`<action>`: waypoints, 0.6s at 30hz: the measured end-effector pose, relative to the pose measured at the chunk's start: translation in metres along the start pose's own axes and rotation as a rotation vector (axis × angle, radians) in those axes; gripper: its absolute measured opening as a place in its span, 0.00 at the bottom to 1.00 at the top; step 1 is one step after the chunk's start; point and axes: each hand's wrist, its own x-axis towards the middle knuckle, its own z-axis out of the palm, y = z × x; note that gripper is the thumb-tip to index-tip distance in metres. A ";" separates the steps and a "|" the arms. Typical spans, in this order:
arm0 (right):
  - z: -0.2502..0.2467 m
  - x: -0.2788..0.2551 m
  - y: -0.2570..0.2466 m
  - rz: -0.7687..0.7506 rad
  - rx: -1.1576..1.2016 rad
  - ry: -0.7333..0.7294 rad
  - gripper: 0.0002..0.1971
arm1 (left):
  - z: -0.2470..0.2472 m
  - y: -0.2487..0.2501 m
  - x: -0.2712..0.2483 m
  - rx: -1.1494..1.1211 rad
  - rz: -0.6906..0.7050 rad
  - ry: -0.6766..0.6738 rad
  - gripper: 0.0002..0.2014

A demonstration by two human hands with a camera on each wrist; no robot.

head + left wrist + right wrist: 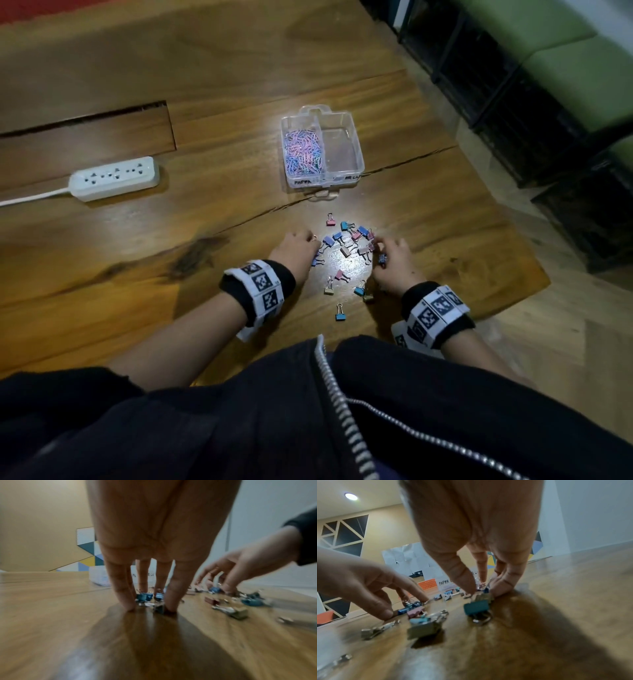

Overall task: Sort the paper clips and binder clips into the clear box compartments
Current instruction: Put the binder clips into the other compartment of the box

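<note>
Binder clips (pixel 346 251) lie scattered on surface (pixel 137 274), near clear box (pixel 356 164); judged light, stiff, slippery steel: pinch the painted body. Left hand (pixel 296 248) and right hand (pixel 394 262), fingertips down, pinching clips at the pile's edges

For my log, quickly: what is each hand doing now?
Left hand: fingers curled around binder clips.
Right hand: pinching a binder clip.

"PAPER" on the clear box (pixel 303 182)
</note>
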 end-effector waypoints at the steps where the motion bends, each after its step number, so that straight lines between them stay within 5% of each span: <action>1: 0.001 0.001 -0.001 -0.006 0.009 0.008 0.32 | 0.003 0.004 -0.002 0.001 -0.002 0.028 0.21; 5: 0.004 0.004 -0.008 -0.011 -0.020 0.083 0.24 | 0.004 0.009 -0.005 -0.081 -0.019 0.078 0.16; 9: 0.002 0.008 -0.011 -0.039 0.019 0.121 0.12 | -0.002 0.000 0.001 -0.264 -0.104 -0.012 0.06; 12: -0.002 0.008 -0.009 -0.049 0.005 0.137 0.09 | -0.004 -0.003 0.004 -0.383 -0.159 -0.077 0.16; 18: -0.007 0.005 -0.003 -0.064 0.033 0.125 0.07 | -0.056 -0.001 0.028 -0.782 -0.167 0.015 0.12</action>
